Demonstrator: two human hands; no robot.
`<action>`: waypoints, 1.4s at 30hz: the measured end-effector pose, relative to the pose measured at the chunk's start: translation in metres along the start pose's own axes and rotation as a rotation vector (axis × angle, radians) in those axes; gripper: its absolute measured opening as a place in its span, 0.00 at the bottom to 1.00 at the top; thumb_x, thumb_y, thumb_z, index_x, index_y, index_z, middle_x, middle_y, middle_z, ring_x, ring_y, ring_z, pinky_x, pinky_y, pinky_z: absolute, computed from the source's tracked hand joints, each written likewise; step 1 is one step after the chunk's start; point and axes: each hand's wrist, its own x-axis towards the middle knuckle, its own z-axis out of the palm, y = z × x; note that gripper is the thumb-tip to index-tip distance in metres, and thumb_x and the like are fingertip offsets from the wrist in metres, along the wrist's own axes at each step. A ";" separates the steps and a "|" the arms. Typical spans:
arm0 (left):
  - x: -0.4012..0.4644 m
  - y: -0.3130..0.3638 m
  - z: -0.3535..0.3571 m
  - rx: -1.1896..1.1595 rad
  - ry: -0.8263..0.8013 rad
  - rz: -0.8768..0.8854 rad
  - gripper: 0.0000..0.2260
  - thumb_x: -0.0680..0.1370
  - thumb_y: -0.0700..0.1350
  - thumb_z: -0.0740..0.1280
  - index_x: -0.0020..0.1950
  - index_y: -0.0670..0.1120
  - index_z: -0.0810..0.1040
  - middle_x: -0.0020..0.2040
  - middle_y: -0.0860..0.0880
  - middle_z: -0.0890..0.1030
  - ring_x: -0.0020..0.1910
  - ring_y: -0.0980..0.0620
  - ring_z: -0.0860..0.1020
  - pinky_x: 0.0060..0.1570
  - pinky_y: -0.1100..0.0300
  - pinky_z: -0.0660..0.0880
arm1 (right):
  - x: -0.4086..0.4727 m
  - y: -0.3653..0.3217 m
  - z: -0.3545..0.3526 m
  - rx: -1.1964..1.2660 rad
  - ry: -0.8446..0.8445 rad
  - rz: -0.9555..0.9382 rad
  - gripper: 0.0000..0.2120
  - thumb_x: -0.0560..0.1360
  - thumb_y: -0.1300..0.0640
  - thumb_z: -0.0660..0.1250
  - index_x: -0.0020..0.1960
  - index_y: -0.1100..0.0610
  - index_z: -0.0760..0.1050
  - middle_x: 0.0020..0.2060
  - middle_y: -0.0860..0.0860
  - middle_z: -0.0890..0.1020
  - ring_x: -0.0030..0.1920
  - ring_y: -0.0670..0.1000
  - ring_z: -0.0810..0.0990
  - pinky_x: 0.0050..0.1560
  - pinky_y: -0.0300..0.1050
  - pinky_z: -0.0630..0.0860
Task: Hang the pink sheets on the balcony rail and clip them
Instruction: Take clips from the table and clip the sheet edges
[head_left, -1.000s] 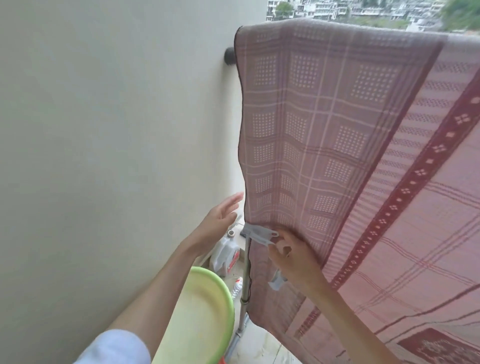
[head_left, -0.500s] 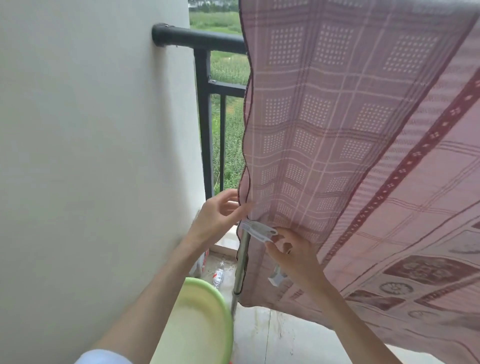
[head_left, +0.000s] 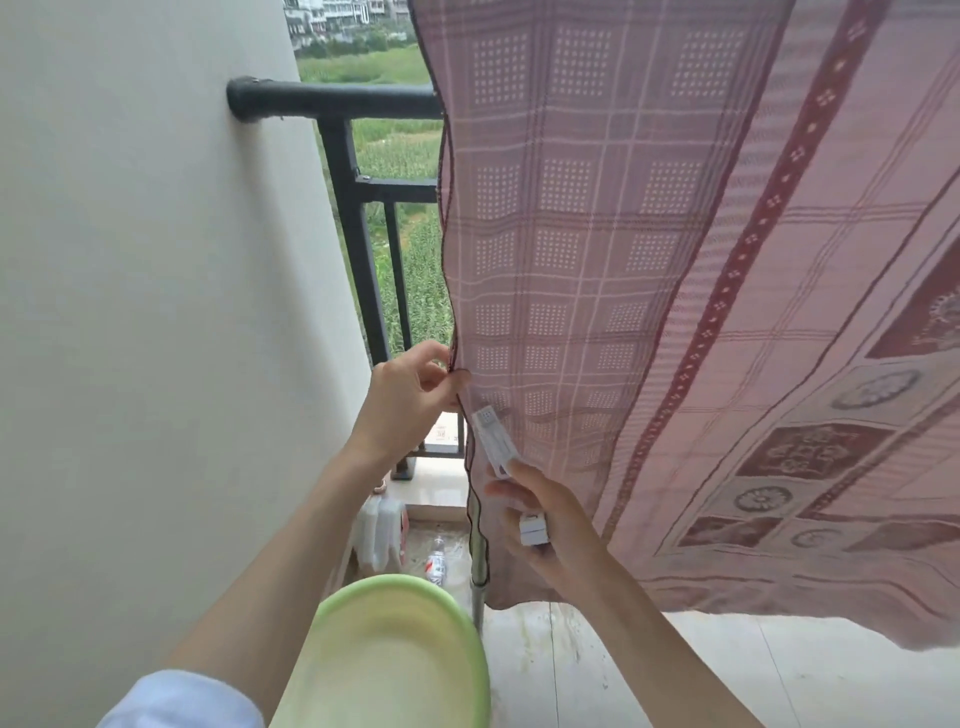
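L fingers (head_left: 441, 382) pinch pink sheet (head_left: 597, 234) edge; green basin (head_left: 337, 618) (contents unclear).

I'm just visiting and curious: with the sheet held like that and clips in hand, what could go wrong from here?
The left hand only pinches the thin edge of the sheet, so it might slip free before the clip bites. The right hand holds that clip and a spare clip together, so the spare could drop. The sheet's lower edge hangs close to the wet-looking floor and might get dirty.
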 end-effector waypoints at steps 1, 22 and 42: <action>0.002 0.001 -0.003 -0.011 -0.038 -0.009 0.01 0.74 0.40 0.68 0.43 0.46 0.78 0.36 0.48 0.84 0.33 0.54 0.83 0.40 0.58 0.81 | 0.000 0.004 0.005 0.088 -0.053 0.001 0.10 0.75 0.53 0.64 0.46 0.60 0.77 0.32 0.49 0.81 0.17 0.43 0.64 0.18 0.34 0.57; 0.011 0.011 -0.018 -0.024 -0.006 -0.138 0.05 0.71 0.45 0.72 0.43 0.45 0.83 0.39 0.50 0.84 0.40 0.56 0.82 0.45 0.63 0.77 | 0.012 0.022 0.053 0.322 -0.202 0.010 0.10 0.70 0.51 0.65 0.44 0.56 0.79 0.35 0.49 0.81 0.19 0.43 0.64 0.18 0.34 0.55; -0.008 0.015 -0.012 -0.004 0.103 -0.089 0.03 0.72 0.46 0.71 0.39 0.49 0.81 0.34 0.52 0.81 0.30 0.64 0.75 0.32 0.73 0.71 | 0.017 0.011 0.055 0.402 -0.302 0.012 0.14 0.71 0.50 0.64 0.52 0.57 0.75 0.36 0.49 0.80 0.19 0.43 0.65 0.16 0.33 0.57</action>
